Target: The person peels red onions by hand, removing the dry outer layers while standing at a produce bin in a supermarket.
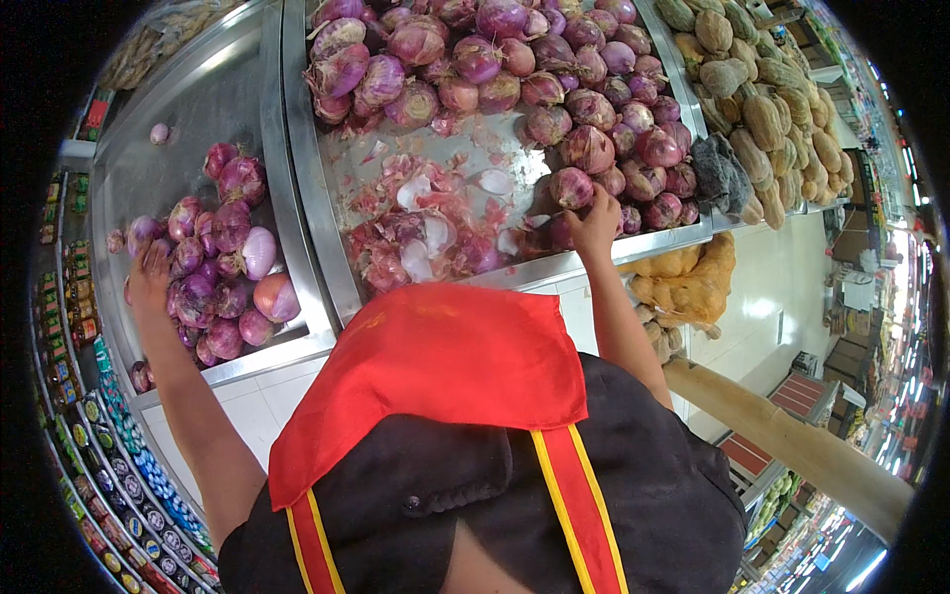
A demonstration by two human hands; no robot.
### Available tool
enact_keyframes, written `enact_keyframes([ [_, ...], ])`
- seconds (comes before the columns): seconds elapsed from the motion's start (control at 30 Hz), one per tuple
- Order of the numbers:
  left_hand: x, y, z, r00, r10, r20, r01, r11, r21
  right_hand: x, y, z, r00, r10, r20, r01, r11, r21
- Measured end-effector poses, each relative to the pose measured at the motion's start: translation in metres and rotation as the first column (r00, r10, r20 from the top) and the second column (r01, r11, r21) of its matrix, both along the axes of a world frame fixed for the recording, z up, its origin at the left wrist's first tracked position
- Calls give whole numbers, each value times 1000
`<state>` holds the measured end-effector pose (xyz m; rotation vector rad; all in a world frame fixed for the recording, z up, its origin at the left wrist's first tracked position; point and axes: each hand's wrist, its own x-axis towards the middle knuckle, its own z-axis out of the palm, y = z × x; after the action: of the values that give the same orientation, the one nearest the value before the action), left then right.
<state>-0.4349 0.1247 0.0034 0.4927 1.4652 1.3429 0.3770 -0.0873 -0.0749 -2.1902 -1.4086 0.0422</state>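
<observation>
My right hand is at the front edge of the middle metal tray, thumb and fingers around the lower side of a red onion. More red onions are heaped just beyond and to the right of it. In the left metal tray, my left hand rests at the left side of a smaller pile of red onions. Its fingertips touch a purple onion; its palm side is hidden. One peeled, pale purple onion lies at that pile's right side.
Loose onion skins cover the middle tray's near part. A dark cloth hangs over its right rim, beside heaped squashes. Below that rim are orange mesh sacks. Shelves of packaged goods curve along the left.
</observation>
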Motion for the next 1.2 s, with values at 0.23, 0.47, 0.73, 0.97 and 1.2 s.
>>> enact_keyframes([
  [0.23, 241, -36, 46, 864, -503, -6, 499, 855, 139, 3, 46, -1, 999, 44, 21, -33, 928, -371],
  [0.47, 402, -106, 43, 489, -807, -330, 844, 533, -52, -73, 56, 71, -290, 48, -956, -213, 970, 113],
  [0.73, 486, -119, 58, 335, -481, -810, 930, 309, 201, -145, 44, 119, -305, -9, -952, -352, 930, 104],
  [0.97, 476, -126, 32, 416, -559, -717, 906, 324, 274, -159, 21, 122, -285, 182, -941, -404, 868, 290],
  [1.2, 476, -123, 11, 530, -804, -269, 846, 478, 236, -166, 20, 101, 98, 241, -965, -371, 909, 190],
])
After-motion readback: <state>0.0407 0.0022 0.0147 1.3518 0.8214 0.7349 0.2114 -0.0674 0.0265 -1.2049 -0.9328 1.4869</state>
